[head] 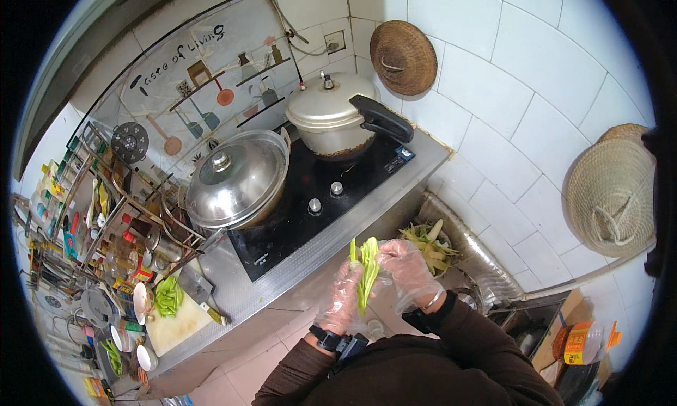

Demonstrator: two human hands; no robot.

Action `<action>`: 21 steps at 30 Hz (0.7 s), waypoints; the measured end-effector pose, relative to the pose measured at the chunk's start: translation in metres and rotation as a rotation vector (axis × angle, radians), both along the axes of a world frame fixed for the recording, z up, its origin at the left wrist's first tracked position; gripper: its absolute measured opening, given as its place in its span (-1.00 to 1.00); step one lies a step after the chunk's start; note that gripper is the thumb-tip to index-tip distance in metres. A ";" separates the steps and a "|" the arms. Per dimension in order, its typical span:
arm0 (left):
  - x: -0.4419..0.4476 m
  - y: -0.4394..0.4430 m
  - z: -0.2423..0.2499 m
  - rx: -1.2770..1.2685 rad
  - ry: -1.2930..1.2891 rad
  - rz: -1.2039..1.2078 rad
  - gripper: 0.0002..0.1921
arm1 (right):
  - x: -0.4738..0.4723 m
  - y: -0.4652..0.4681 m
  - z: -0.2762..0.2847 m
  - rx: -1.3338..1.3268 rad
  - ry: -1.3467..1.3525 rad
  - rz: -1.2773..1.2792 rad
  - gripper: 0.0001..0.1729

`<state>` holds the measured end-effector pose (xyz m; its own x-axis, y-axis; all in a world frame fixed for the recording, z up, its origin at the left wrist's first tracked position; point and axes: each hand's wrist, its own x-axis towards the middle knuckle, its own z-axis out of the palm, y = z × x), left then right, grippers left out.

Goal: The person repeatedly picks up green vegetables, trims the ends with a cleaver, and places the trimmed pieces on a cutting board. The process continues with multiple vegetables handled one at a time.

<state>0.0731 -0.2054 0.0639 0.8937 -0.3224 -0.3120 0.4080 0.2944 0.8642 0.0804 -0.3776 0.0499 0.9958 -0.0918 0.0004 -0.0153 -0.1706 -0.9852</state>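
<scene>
In front of my body, both hands wear clear plastic gloves. My left hand (342, 295) grips a long, pale green vegetable (367, 271), which looks split or opened lengthwise. At its upper right edge, the bent fingers of my right hand (404, 266) take hold of it; the exact grip is partly hidden. Behind my right hand, peelings and vegetable scraps (431, 242) fill a container on the floor side. Over to the left, cut green pieces (168, 296) lie on a cutting board (177, 332), beside a cleaver (198, 289) with its blade flat.
A lidded wok (235, 178) and a pressure cooker (333, 115) stand on the black cooktop (285, 237). Bottles and utensils crowd a metal rack (100, 231) at left. White bowls (146, 357) sit by the board. An oil jug (579, 343) is at lower right.
</scene>
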 end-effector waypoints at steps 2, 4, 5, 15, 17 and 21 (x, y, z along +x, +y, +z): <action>0.003 0.000 -0.003 0.054 0.046 0.036 -0.64 | -0.001 0.003 0.004 0.087 0.099 0.019 -0.76; 0.004 0.002 -0.003 -0.049 0.087 0.026 -0.65 | -0.002 0.004 0.009 0.116 0.100 0.045 -0.75; 0.005 0.003 -0.003 -0.070 0.137 0.031 -0.66 | -0.002 0.006 0.011 0.138 0.085 0.055 -0.74; 0.011 0.000 0.007 -0.024 0.108 0.015 -0.71 | 0.008 0.003 -0.004 0.194 0.039 0.123 -0.83; 0.015 0.000 0.006 0.003 0.067 0.001 -0.71 | 0.010 0.001 0.000 0.220 0.083 0.161 -0.82; 0.019 -0.002 -0.001 0.293 -0.048 0.027 -0.74 | 0.006 0.001 0.016 0.015 0.021 0.169 -0.81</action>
